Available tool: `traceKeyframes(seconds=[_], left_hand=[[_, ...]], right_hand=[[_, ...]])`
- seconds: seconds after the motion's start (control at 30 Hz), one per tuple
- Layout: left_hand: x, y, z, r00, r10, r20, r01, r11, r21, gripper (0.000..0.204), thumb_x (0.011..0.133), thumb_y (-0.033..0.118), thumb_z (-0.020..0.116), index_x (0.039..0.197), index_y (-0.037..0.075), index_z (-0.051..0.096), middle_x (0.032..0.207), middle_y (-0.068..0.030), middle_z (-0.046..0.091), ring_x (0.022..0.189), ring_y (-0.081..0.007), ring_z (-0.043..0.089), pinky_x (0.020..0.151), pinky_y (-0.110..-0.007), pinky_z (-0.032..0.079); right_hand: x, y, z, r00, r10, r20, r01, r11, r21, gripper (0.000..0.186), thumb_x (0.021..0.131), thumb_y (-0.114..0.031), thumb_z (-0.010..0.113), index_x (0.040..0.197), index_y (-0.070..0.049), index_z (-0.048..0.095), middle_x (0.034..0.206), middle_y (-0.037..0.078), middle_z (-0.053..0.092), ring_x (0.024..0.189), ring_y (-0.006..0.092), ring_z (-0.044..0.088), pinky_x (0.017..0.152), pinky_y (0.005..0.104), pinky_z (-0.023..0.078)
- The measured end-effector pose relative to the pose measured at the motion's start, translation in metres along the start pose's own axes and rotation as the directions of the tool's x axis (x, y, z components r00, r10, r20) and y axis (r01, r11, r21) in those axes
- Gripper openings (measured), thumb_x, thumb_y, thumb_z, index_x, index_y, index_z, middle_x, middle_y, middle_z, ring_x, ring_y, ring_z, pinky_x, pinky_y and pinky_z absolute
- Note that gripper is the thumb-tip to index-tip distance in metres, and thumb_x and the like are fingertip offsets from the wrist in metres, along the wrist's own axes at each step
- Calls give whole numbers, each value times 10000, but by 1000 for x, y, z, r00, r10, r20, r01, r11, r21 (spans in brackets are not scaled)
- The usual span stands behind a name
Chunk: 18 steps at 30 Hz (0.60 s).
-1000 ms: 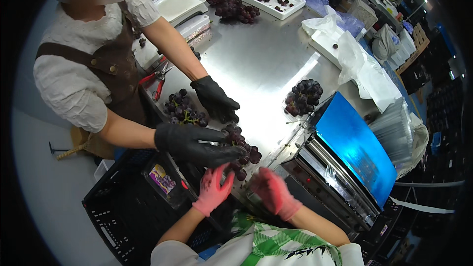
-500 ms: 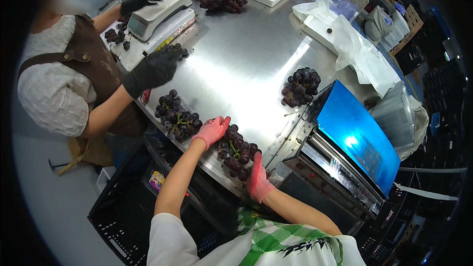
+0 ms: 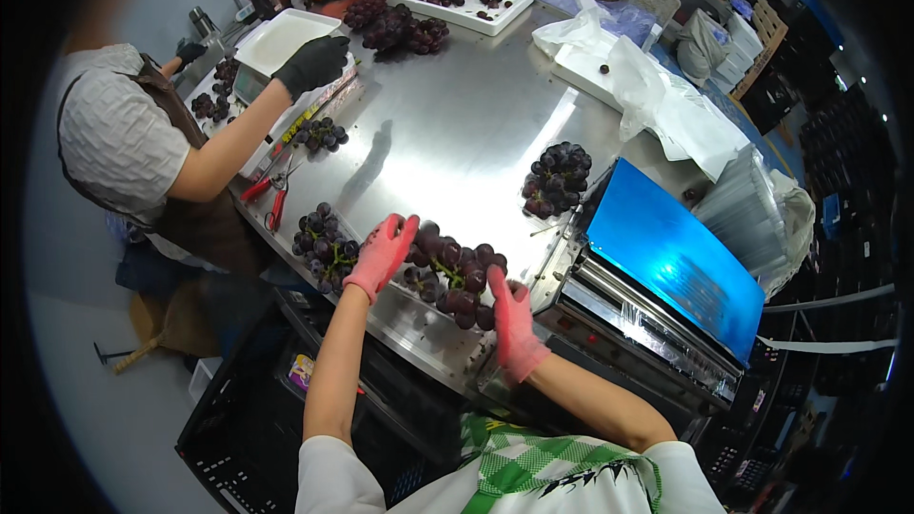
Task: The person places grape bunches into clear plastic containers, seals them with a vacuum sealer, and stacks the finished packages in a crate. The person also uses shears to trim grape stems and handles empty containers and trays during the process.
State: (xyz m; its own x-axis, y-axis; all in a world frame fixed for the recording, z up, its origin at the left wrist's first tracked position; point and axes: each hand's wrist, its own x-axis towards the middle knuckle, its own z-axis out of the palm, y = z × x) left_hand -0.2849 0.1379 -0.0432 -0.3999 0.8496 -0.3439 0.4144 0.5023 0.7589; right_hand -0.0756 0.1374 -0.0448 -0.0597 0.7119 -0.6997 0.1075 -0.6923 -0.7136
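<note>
Left hand (image 3: 384,252) (pink glove) has its fingers bent at the left end of a dark grape bunch (image 3: 455,271), and the right hand (image 3: 516,324) has its thumb against the other end, fingers curled; can't tell if either is really gripping. So the bunch sits between the gloves, near edge of the metal table (image 3: 457,133). Just left there's another bunch (image 3: 324,246), stems showing. Up right, a third bunch (image 3: 557,179), maybe in a clear tray, near the blue-panelled machine (image 3: 666,266). Farther out, a co-worker's black glove (image 3: 312,65) is at a white-topped scale (image 3: 281,38), a white tray (image 3: 511,17) holds loose grapes, and a papery white tray (image 3: 576,62) has one grape.
</note>
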Motion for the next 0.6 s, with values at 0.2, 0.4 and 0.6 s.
traceKeyframes(seconds=[0.2, 0.4, 0.6], left_hand=[[-34, 71, -10, 996, 88, -34, -93, 971, -222, 498, 880, 509, 444, 955, 21, 506, 776, -67, 529, 666, -159, 457, 620, -311, 419], [-67, 138, 37, 941, 204, 269, -124, 949, -289, 488, 900, 512, 417, 1076, 63, 492, 940, -11, 526, 802, -94, 512, 649, -264, 454], [-69, 194, 135, 835, 388, 390, -281, 910, -304, 520, 886, 535, 401, 1058, 52, 490, 893, -17, 514, 825, -105, 489, 672, -283, 435]], right_hand=[[-30, -63, -66, 923, -380, 68, 377, 925, 57, 590, 806, -500, 592, 1104, -9, 457, 894, 54, 469, 781, 123, 419, 656, 265, 392], [-76, -100, -172, 903, -429, 34, 428, 903, 31, 453, 822, -417, 604, 1007, -16, 502, 856, 19, 494, 757, 90, 427, 660, 244, 388], [-99, -100, -273, 850, -474, -227, 498, 865, 60, 502, 826, -479, 566, 1000, -9, 534, 817, 12, 467, 739, 102, 408, 655, 257, 373]])
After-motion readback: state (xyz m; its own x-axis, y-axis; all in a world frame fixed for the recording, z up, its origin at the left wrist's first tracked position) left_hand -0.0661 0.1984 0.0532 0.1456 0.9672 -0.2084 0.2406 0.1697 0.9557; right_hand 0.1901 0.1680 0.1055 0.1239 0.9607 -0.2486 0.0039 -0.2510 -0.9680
